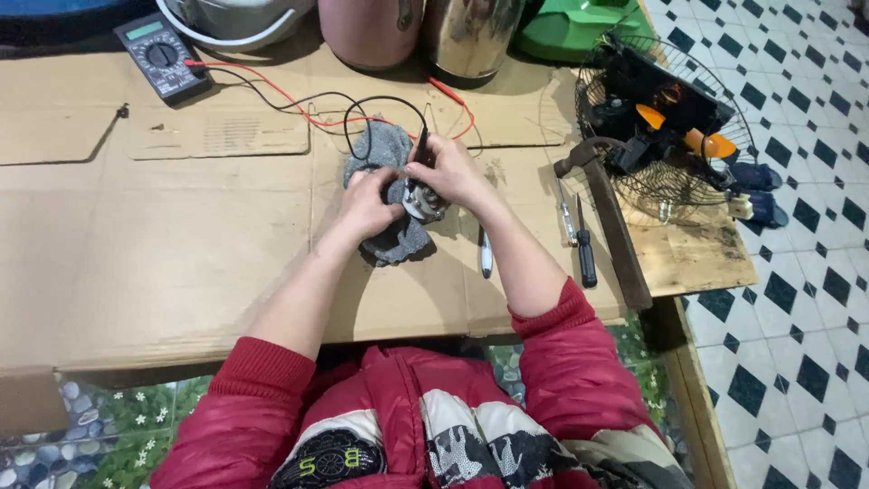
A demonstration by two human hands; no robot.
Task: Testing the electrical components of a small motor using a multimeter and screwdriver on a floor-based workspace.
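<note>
My left hand [367,201] grips a small round metal motor part [422,201] that rests on a grey cloth [387,149] on the cardboard-covered table [163,235]. My right hand [450,168] holds a black multimeter probe [422,143] with its tip down on the motor part. The probe's black lead and a red lead [262,86] run back to a dark multimeter [161,54] at the far left of the table.
A hammer [608,213], two screwdrivers [586,249] and a pen-like tool [485,254] lie to the right. A wire fan guard [665,127] holding dark parts sits at the right edge. A pink pot [369,32], a steel kettle [471,36] and a green object [570,32] stand at the back.
</note>
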